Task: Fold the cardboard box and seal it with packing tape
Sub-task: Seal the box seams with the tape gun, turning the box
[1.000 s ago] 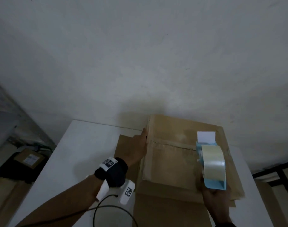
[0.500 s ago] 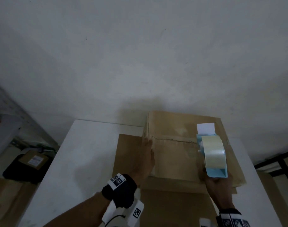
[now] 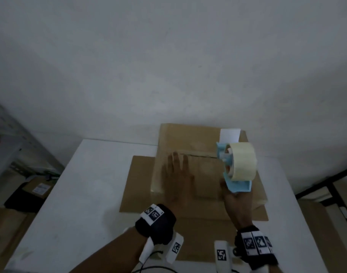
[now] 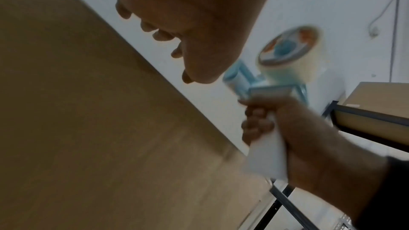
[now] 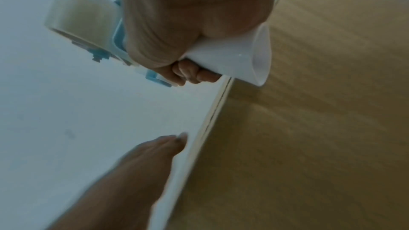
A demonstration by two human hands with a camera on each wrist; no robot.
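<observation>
A brown cardboard box point(image 3: 200, 138) stands on the white table point(image 3: 86, 184), its top flaps closed along a seam point(image 3: 200, 154) that runs left to right. My left hand point(image 3: 177, 174) lies flat on the near flap, fingers straight and pointing at the seam. My right hand point(image 3: 236, 201) grips the white handle point(image 5: 232, 59) of a blue tape dispenser point(image 3: 235, 170) with a roll of clear packing tape point(image 3: 242, 161). The dispenser's front end sits at the right end of the seam. In the left wrist view the dispenser point(image 4: 283, 76) is to the right of my left hand point(image 4: 188, 15).
Flat cardboard sheets point(image 3: 141, 184) lie under the box and reach toward the table's near edge. A white label point(image 3: 229, 134) shows on the box's far right. A wall rises right behind the table. Shelving and a small box point(image 3: 39, 188) are at the floor left; a dark frame point(image 3: 326, 182) stands right.
My left hand slid from the box's left edge onto the near flap, flat beside the seam. The right hand brought the dispenser nearer the seam's right end. The head view shifted.
</observation>
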